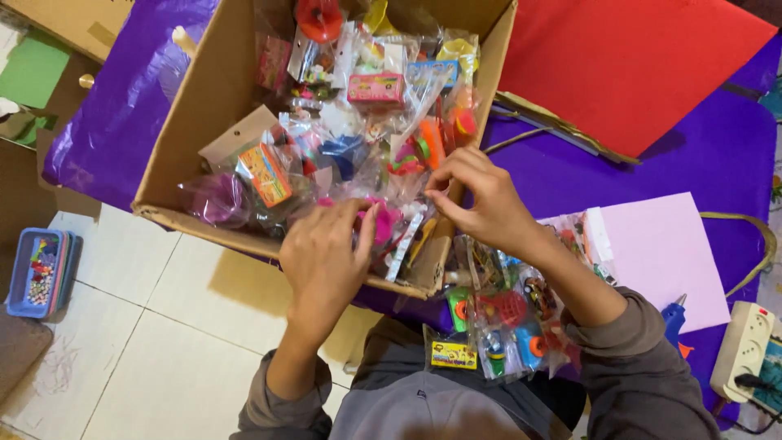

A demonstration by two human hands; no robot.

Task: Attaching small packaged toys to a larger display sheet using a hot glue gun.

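- Here, a person's left hand reaches over the near wall of a cardboard box, back of the hand up, fingers together and curled down into the heap of small toy packets; what the fingertips have hold of, if anything, I cannot tell, since they are buried among the bags.
- The left thumb lies against a pink toy just inside the near wall.
- The right hand hovers over the box's near right corner, fingertips pinched together on the edge of a clear plastic packet at the top of the heap.
- The box stands on a purple sheet and is filled nearly to the rim with bagged toys.
- A second pile of toy packets lies below the right forearm, beside the box.
- A pale pink sheet of paper lies to the right, a red sheet beyond it.
- A blue glue gun and a white power strip sit at the right edge.
- A blue case rests on the white tile floor at the left.
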